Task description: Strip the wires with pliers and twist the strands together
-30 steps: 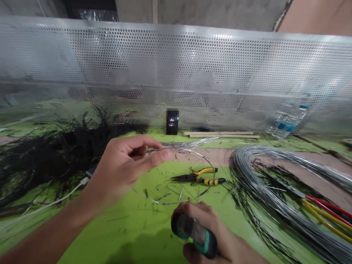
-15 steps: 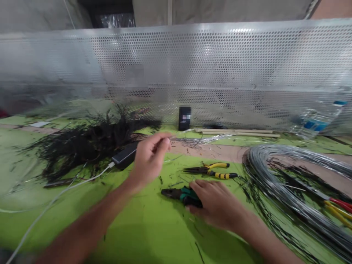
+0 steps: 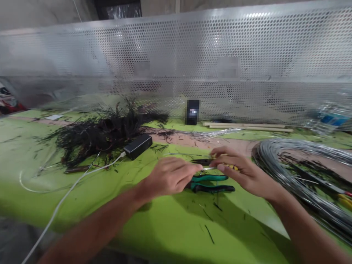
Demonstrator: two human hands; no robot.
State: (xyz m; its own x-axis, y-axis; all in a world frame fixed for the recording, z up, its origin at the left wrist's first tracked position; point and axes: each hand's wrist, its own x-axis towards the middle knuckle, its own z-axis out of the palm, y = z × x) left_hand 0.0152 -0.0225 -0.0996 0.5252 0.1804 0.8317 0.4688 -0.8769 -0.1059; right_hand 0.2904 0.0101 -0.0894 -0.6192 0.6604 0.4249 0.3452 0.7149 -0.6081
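Observation:
A short, thin silvery wire (image 3: 209,168) stretches between my two hands above the green table. My left hand (image 3: 173,175) is closed in a pinch on its left end. At its other end the thumb and fingertips of my right hand (image 3: 244,170) are closed on the wire, the upper fingers loosely curved. Just below lie green-handled pliers (image 3: 211,178), their jaws hidden behind my left hand. Needle-nose pliers (image 3: 202,161) with yellow and black handles lie behind the wire, partly covered by my right hand.
A big coil of grey wire (image 3: 271,157) lies at right. A heap of black wire scraps (image 3: 96,132) and a black box (image 3: 139,146) with a white cable (image 3: 79,183) are at left. Behind stand a phone-like device (image 3: 193,113), a bottle (image 3: 331,118) and a perforated metal panel (image 3: 165,44).
My right hand has let go of the green-handled pliers and moved up and right to the wire. My left hand has moved right and down. The view has shifted slightly.

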